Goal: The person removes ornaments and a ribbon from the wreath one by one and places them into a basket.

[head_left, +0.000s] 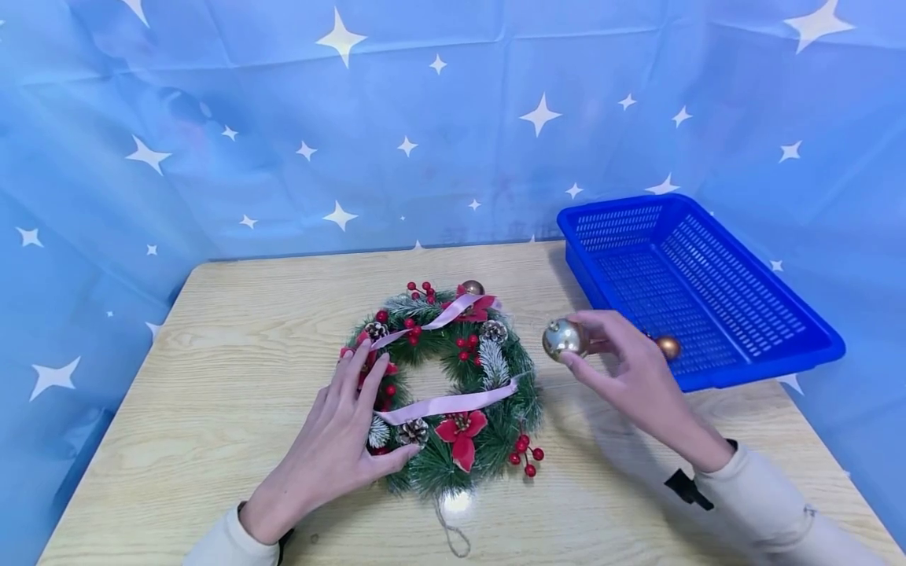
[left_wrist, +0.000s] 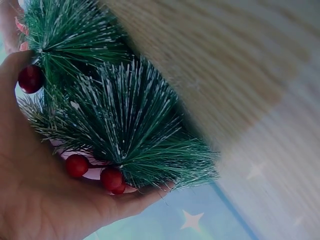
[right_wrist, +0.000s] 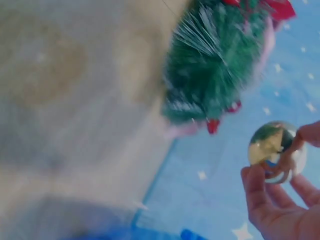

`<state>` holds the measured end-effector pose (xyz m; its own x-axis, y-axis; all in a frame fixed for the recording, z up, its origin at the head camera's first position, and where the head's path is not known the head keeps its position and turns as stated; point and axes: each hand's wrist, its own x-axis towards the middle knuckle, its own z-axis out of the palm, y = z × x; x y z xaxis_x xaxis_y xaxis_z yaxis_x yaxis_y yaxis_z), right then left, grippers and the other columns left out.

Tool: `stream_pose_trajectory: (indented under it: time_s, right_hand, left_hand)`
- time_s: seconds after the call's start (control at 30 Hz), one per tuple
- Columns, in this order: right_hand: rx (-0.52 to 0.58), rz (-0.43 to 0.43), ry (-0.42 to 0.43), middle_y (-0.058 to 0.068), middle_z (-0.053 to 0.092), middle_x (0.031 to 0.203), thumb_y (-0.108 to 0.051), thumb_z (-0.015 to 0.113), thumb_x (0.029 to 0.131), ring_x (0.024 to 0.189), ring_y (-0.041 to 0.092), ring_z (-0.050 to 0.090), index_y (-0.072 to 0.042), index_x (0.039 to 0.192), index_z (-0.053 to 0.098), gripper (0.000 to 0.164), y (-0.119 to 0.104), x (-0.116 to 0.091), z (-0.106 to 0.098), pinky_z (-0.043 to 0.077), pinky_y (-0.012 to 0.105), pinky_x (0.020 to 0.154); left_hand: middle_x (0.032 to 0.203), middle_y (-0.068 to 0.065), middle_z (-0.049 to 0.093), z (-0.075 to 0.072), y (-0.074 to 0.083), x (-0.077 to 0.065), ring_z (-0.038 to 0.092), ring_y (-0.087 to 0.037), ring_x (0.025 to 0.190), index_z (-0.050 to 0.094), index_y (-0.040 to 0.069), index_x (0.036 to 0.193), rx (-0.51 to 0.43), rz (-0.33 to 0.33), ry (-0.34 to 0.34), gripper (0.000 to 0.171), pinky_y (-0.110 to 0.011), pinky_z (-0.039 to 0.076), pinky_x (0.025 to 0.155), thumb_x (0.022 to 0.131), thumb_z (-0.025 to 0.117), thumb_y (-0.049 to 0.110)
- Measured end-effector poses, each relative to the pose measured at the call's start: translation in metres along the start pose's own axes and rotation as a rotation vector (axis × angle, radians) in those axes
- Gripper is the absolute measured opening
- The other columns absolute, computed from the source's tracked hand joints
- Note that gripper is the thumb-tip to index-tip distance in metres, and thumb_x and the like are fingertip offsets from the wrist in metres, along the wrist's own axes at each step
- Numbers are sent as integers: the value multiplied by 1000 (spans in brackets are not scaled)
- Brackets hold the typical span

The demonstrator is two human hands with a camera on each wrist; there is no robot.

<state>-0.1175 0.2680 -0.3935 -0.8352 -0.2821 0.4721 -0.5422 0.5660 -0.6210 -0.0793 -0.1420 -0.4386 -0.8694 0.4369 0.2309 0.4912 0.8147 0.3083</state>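
A green Christmas wreath point(head_left: 525, 393) lies on the table, dressed with red flowers, berries, pine cones and a pale pink ribbon point(head_left: 446, 405). My left hand point(head_left: 336, 432) rests on its left side, fingers spread and fairly straight, thumb near a lower pine cone point(head_left: 413, 431). The left wrist view shows that hand around the wreath's frosted needles point(left_wrist: 125, 110). To the right of the wreath, my right hand point(head_left: 633, 377) pinches a shiny gold Christmas ball point(head_left: 564, 338) between thumb and fingers, above the table. The right wrist view shows the same ball point(right_wrist: 267, 147) at the fingertips.
A blue plastic basket point(head_left: 764, 373) stands at the back right, with a small copper-coloured ball point(head_left: 668, 347) inside near its front left corner. Another brownish ball point(head_left: 472, 288) sits at the wreath's top. A twine loop point(head_left: 453, 538) trails toward the table's front. Behind hangs a blue star-patterned cloth point(head_left: 453, 141).
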Motion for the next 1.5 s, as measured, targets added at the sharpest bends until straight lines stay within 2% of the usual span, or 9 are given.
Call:
stream_pose_trajectory:
  time_s: [0.23, 0.47, 0.9, 0.97, 1.03, 1.13, 1.17, 1.27, 1.5]
  right_hand:
    - [-60, 90, 74, 4, 68, 126, 1, 84, 94, 103, 3, 69, -11, 145, 66, 55, 4, 7, -34, 56, 14, 79]
    - [-125, 197, 137, 5, 66, 128, -5, 83, 97, 100, -7, 67, -9, 145, 65, 51, 20, -2, -66, 51, 8, 80]
    - [-294, 342, 38, 22, 65, 135, -20, 80, 103, 92, -22, 53, -2, 144, 63, 48, 80, -11, -107, 42, 3, 70]
    - [-318, 358, 6, 25, 65, 134, -21, 79, 103, 95, -9, 63, -1, 144, 62, 48, 88, -11, -111, 43, 5, 68]
    - [-331, 373, -36, 26, 65, 131, -22, 78, 104, 99, 13, 73, 1, 142, 61, 47, 94, -11, -115, 45, 7, 68]
    - [-350, 393, -106, 30, 65, 128, -24, 77, 105, 104, 49, 72, 3, 140, 59, 47, 103, -9, -120, 59, 27, 69]
    - [-351, 398, -128, 31, 65, 127, -24, 76, 106, 105, 53, 70, 3, 140, 59, 47, 105, -8, -122, 62, 36, 71]
    - [-368, 416, -186, 33, 66, 127, -27, 77, 105, 107, 56, 69, 4, 139, 60, 49, 111, -6, -128, 59, 62, 77]
    - [-391, 529, -366, 34, 66, 132, -41, 74, 106, 116, 57, 63, 1, 145, 59, 60, 119, -3, -142, 49, 71, 87]
  left_hand:
    - [181, -18, 10, -4, 0, -3, 21, -55, 159, 24, 5, 173, 1, -34, 5, 124, -77, 42, 107, 87, 76, 77]
    - [182, -16, 6, -2, 1, -1, 17, -52, 161, 23, 5, 174, -6, -56, 7, 121, -77, 37, 111, 91, 69, 80]
    - [181, -18, 9, 0, 2, -2, 21, -53, 159, 28, 3, 172, -24, -70, 27, 120, -78, 39, 108, 89, 74, 77]
    - [180, -18, 10, 1, 2, -2, 21, -53, 160, 27, 4, 172, -30, -68, 30, 120, -78, 38, 109, 89, 74, 76]
    - [180, -18, 10, 1, 2, -1, 21, -52, 160, 26, 4, 172, -37, -68, 33, 120, -78, 37, 110, 89, 75, 76]
    - [180, -18, 11, 2, 3, -1, 20, -52, 160, 25, 5, 173, -44, -68, 35, 120, -78, 37, 110, 89, 76, 75]
    - [180, -18, 11, 3, 3, -1, 20, -53, 160, 25, 5, 173, -46, -67, 35, 120, -78, 37, 110, 89, 76, 74]
    - [180, -18, 11, 3, 4, 0, 20, -53, 160, 25, 6, 173, -47, -62, 36, 120, -78, 37, 110, 89, 76, 74]
    - [180, -18, 10, 6, 6, 1, 19, -54, 160, 22, 8, 174, -56, -55, 40, 121, -78, 36, 111, 89, 76, 75]
